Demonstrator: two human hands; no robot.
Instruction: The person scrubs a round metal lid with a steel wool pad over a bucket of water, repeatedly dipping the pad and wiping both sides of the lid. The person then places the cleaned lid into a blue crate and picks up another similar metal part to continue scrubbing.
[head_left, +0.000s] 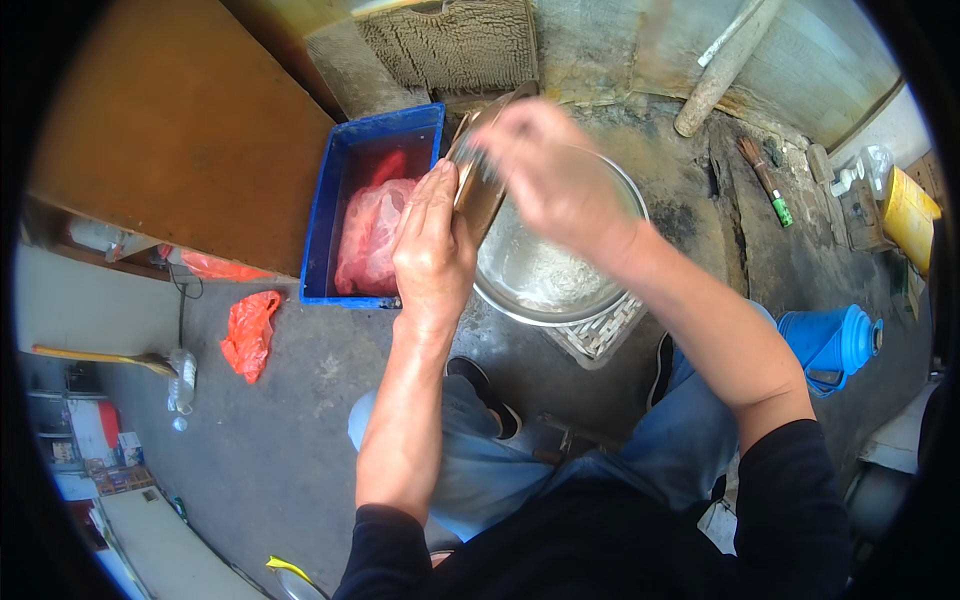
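Note:
My left hand (435, 244) grips the near end of a narrow wooden board (480, 201), which slants over the left side of a round metal basin (499, 298). My right hand (551, 184) is blurred above the board's upper part, its fingers bent; whether it holds anything cannot be told. A whitish heap (566, 274) lies at the bottom of the basin. Close beside my left hand stands a blue plastic tub (316, 225). Inside it, a large piece of raw meat (371, 225) sits in reddish liquid. My left hand partly hides the meat and the tub's right side.
A slatted plastic stand (600, 337) shows under the basin. On the floor are an orange plastic bag (251, 334) at left and a blue thermos (821, 341) at right. A brown wooden panel (180, 135) borders the tub; a brush (765, 180) lies farther right.

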